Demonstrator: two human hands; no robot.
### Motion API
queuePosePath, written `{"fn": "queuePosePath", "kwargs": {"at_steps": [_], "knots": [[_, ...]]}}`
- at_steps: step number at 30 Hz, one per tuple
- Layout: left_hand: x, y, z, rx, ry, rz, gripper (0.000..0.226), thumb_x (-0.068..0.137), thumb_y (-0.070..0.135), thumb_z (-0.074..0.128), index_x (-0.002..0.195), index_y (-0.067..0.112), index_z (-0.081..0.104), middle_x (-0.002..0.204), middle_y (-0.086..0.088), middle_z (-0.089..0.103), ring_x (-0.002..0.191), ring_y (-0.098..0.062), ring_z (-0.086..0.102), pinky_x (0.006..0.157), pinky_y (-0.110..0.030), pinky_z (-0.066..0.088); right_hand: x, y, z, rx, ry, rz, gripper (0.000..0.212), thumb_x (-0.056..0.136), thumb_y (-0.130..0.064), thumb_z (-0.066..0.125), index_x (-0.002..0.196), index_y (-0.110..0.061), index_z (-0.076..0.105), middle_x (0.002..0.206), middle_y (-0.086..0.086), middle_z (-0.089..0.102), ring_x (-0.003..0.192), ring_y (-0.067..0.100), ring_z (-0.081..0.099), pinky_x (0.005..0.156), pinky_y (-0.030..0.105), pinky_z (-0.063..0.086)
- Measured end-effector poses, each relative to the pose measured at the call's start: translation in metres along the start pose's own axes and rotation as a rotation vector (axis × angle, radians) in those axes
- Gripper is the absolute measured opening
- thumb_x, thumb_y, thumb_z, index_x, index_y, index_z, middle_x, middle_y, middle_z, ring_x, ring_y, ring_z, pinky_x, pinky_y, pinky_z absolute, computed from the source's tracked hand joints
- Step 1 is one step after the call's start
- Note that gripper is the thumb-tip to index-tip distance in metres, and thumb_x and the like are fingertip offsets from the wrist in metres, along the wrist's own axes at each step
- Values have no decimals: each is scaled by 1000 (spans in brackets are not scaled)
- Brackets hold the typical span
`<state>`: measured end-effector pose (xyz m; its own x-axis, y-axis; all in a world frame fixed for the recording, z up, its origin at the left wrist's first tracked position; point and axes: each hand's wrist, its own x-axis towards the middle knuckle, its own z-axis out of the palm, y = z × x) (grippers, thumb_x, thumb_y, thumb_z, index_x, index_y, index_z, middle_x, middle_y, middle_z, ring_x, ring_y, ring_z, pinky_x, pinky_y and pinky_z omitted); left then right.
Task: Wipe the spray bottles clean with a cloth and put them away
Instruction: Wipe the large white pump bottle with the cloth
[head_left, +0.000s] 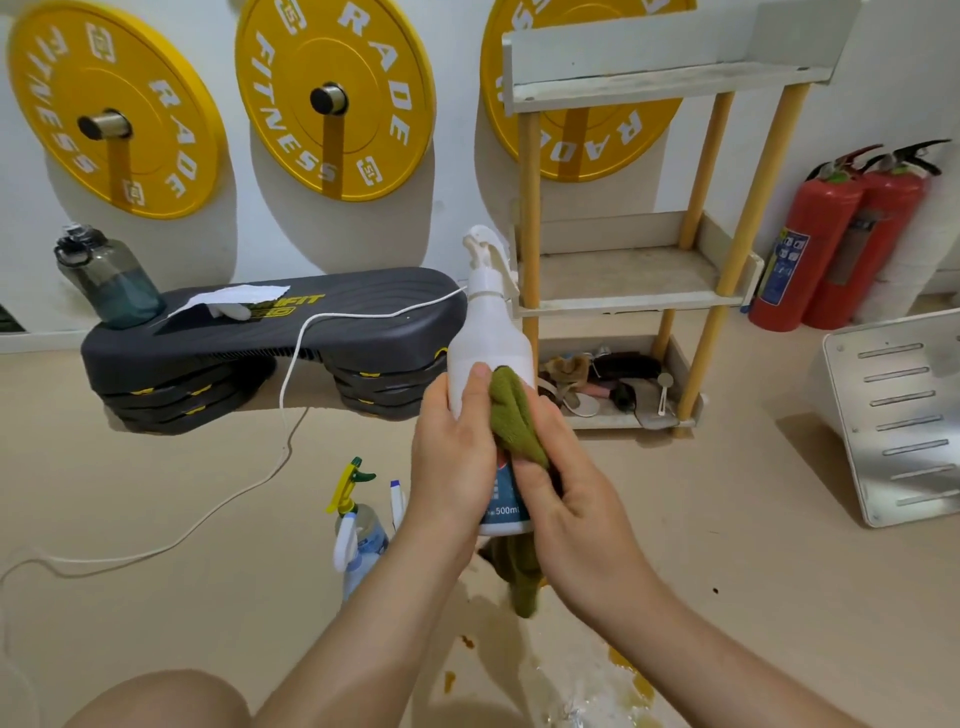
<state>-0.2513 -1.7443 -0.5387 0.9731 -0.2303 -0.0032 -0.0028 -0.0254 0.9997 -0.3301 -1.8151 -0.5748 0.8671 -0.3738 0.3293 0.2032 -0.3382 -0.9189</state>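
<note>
Green cloth (511, 415) on bottle (488, 338); shelf (623, 306), sprayers (358, 525) near.

Bare forearms (363, 649) run to the left hand (452, 457) and right hand (566, 493) — one bare knee (156, 699) shows.

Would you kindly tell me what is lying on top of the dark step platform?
A tinted water bottle, a white sheet and a white cable rest on the platform; whatever the sheet covers is hidden.

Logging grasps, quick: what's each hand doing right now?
Left hand: closed round the white spray bottle.
Right hand: closed on the green cloth, pressing it to the bottle.
</note>
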Motion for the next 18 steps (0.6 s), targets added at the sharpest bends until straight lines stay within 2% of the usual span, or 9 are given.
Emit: {"fn": "queuePosePath", "kwargs": {"at_steps": [2, 4, 7, 9, 11, 13, 14, 16, 18], "knots": [[6, 8, -6, -138, -36, -80, 29, 96, 40, 58, 92, 13, 68, 83, -5, 72, 79, -21, 69, 73, -38, 57, -5, 3, -1, -25, -45, -21, 73, 99, -7, 47, 142, -63, 31, 160, -12, 32, 147, -5, 20, 119, 22, 25], [11, 16, -14, -226, -99, -157, 30, 94, 36, 62, 95, 7, 71, 85, -11, 75, 77, -24, 72, 73, -38, 59, -8, 4, -1, -7, -89, -25, 81, 94, 2, 51, 138, -64, 34, 159, -9, 34, 146, -8, 20, 117, 14, 24], [14, 18, -24, -277, -110, -202, 30, 93, 35, 62, 95, 6, 71, 87, -13, 76, 76, -23, 72, 72, -36, 59, -6, 0, -4, 19, -147, -18, 86, 89, 11, 51, 137, -59, 44, 157, -9, 38, 146, -4, 25, 120, 23, 25], [15, 17, -25, -345, -46, -194, 30, 93, 34, 62, 96, 6, 69, 84, -12, 76, 73, -22, 72, 71, -35, 58, -2, -6, -3, 75, -152, 22, 85, 90, 14, 51, 139, -55, 46, 148, -13, 50, 139, -1, 41, 114, 23, 35], [19, 20, -31, -490, 32, -180, 23, 94, 30, 61, 92, 8, 67, 76, -7, 74, 66, -18, 70, 68, -33, 58, 4, -8, 2, 388, -45, 242, 70, 94, 8, 53, 138, -46, 49, 129, -7, 67, 120, 13, 63, 102, 33, 51], [21, 23, -41, -630, 32, -143, 14, 94, 23, 62, 96, 10, 65, 79, -4, 74, 71, -16, 71, 70, -35, 59, 15, 0, 5, 758, 98, 605, 40, 100, -11, 52, 138, -23, 54, 127, 18, 66, 117, 39, 62, 104, 58, 46], [19, 24, -45, -629, -8, -120, 15, 93, 20, 63, 105, 10, 65, 87, -4, 74, 79, -16, 71, 76, -39, 58, 19, 4, 6, 873, 137, 746, 37, 102, -20, 49, 138, -11, 54, 129, 25, 63, 120, 44, 59, 107, 63, 40], [12, 21, -50, -502, -134, -56, 35, 87, 10, 68, 120, 12, 60, 102, -4, 71, 93, -18, 69, 82, -45, 57, 24, 8, 6, 967, 147, 869, 43, 105, -31, 40, 134, -3, 56, 126, 25, 65, 119, 40, 62, 105, 55, 45], [3, 14, -51, -330, -212, 37, 49, 78, 1, 74, 122, 13, 57, 103, -2, 71, 95, -18, 71, 84, -45, 59, 23, 11, 7, 965, 140, 928, 45, 103, -34, 39, 129, -4, 61, 120, 23, 69, 111, 38, 67, 96, 49, 53]]}}
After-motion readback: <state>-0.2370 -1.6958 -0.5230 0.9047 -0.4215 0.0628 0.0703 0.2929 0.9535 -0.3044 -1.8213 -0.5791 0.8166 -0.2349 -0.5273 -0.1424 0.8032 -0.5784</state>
